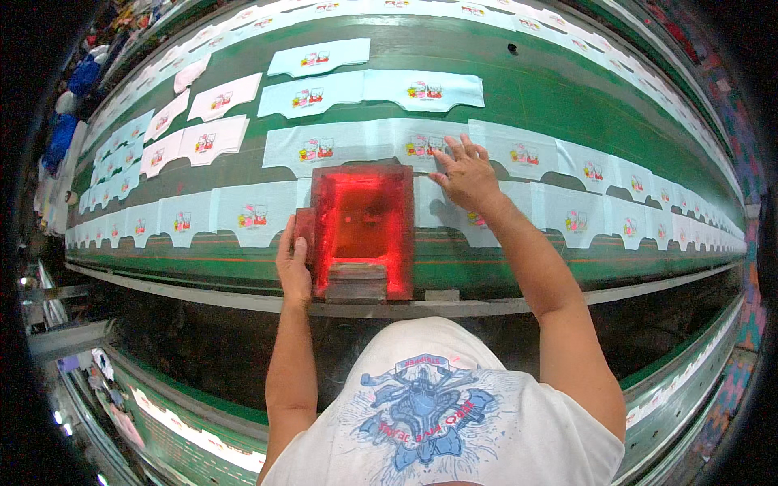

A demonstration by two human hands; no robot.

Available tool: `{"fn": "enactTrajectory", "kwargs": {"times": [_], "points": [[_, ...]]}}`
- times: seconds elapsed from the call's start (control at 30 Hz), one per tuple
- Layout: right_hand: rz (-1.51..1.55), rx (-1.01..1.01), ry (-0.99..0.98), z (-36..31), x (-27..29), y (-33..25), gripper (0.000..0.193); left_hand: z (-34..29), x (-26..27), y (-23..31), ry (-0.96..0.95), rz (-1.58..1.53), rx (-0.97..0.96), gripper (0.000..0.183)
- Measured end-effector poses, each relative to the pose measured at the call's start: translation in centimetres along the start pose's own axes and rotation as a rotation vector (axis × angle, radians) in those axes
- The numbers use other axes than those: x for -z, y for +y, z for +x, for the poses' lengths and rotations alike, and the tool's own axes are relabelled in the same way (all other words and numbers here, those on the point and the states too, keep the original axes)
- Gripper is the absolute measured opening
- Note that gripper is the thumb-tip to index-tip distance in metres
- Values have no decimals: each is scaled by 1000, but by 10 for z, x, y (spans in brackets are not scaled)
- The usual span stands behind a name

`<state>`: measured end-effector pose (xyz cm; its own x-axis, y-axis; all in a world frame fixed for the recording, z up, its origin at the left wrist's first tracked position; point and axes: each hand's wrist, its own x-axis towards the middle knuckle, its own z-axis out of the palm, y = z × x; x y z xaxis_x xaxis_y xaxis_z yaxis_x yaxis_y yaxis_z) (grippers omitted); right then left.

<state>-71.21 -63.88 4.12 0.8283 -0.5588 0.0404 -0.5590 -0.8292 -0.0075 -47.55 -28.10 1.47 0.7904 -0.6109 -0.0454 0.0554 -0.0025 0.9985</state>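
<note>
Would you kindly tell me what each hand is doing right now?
Left hand: holding the red screen at its left side.
Right hand: open over the blue cloth; whether touching cannot be told.

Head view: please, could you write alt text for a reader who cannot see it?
A person's left hand holds a red framed screen by its left side on a long green table, while the spread right hand is over pale blue printed fabric pieces. Pink pieces lie at upper left.

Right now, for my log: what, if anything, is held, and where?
Left hand holds the red printing frame by its left block; the right hand, nothing.
</note>
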Motion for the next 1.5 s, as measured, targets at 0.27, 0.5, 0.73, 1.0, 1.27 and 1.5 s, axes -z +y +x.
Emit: {"fn": "enactTrajectory", "kwargs": {"times": [0.27,0.5,0.73,1.0,1.27,1.5], "points": [[409,-49,575,-57,15,-35,28,-1,-1,1,-75,151,-61,97],[649,-179,404,-178,15,-118,16,-2,-2,0,-88,304,-136,98],[927,-282,284,-220,22,-156,24,-11,-12,13,-74,268,-200,99],[1278,-531,217,-261,14,-87,35,-48,-122,1,-120,181,-233,100],[1096,-442,331,-310,15,15,35,-88,-231,-19,-134,70,-134,99],[788,59,405,-314,31,43,39,-95,-248,-23,-174,-5,-94,103]]}}
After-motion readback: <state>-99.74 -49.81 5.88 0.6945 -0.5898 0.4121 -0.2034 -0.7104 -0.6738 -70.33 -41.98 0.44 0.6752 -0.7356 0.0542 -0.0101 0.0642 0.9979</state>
